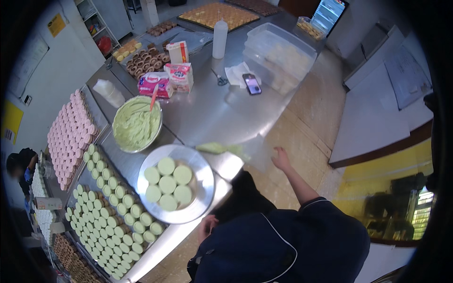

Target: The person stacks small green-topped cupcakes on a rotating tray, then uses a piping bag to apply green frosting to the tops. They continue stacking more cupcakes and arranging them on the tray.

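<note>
My right hand (281, 160) hangs beyond the table edge with fingers apart and nothing visible in it. Just left of it, a clear piping bag (214, 147) with green cream lies across the table's corner, its loose end overhanging. Low by the table's front edge is my left hand (207, 227), fingers loosely curled, nothing visible in it. It is nearest to a round metal plate (204, 191), which carries several green-topped round pieces (167, 184). Behind the plate sits a bowl of green cream (136, 122) with a red-handled spatula (154, 97) standing in it.
Trays of green-topped pieces (106, 219) and pink-topped pieces (72, 136) fill the left. Farther back are napkin packs (154, 85), scissors (221, 78), a phone (252, 84), a squeeze bottle (220, 39) and plastic tubs (283, 53). Another person (26, 168) is at far left.
</note>
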The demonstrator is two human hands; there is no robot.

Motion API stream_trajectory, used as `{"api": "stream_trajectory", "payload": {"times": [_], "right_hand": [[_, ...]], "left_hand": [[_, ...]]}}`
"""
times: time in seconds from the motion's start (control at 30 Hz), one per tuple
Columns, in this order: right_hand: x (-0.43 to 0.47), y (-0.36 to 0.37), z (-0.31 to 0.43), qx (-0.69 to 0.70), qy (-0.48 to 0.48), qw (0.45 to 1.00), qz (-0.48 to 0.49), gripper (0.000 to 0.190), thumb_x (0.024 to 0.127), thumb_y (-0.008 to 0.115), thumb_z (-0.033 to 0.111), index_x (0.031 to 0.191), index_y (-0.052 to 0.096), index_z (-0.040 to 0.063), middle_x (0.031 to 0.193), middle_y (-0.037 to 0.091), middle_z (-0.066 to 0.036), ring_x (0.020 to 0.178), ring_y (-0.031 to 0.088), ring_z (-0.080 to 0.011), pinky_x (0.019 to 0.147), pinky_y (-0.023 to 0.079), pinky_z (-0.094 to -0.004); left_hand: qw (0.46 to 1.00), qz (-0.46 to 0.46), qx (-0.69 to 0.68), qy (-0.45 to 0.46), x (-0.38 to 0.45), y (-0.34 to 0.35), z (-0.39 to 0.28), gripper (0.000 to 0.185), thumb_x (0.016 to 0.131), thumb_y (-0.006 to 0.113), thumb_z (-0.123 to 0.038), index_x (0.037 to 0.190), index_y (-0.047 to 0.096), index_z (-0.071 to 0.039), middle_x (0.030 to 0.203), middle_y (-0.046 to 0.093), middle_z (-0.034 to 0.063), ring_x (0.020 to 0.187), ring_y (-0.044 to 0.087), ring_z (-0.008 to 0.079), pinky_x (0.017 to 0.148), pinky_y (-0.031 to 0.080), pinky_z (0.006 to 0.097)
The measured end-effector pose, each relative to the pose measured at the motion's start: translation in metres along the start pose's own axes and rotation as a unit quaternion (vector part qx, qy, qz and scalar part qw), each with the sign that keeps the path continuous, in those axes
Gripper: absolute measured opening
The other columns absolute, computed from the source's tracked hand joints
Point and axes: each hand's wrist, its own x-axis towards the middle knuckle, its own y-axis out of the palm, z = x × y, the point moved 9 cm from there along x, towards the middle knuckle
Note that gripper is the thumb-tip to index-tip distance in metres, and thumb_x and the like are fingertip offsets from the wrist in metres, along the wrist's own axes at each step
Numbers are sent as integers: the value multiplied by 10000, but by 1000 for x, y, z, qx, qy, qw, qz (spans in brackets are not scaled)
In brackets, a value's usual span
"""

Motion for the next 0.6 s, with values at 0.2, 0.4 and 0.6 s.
{"api": "stream_trajectory", "payload": {"times": [0.2,0.4,0.6], "right_hand": [[229,-46,74,111,-117,981,-110,658,683,696,212,1232,383,28,1137,499,-244,1074,485,-396,912,413,-434],[350,-16,96,-2,81,995,-58,1013,631,765,312,1389,124,105,1222,420,-223,1123,456,-370,881,444,-474],[387,-12,97,-71,17,997,-35,1126,538,814,369,1392,130,104,1139,481,-238,1027,518,-370,820,481,-477]], "left_hand": [[987,84,134,17,113,140,-35,147,864,547,4,1005,545,-33,1103,587,86,872,604,147,753,466,251],[974,15,222,-46,147,184,-57,218,876,530,-66,1092,540,-42,1017,626,121,885,623,254,779,479,316],[974,-91,199,-56,152,181,-68,202,873,534,-68,1073,561,-45,1014,622,134,912,618,284,779,480,339]]}}
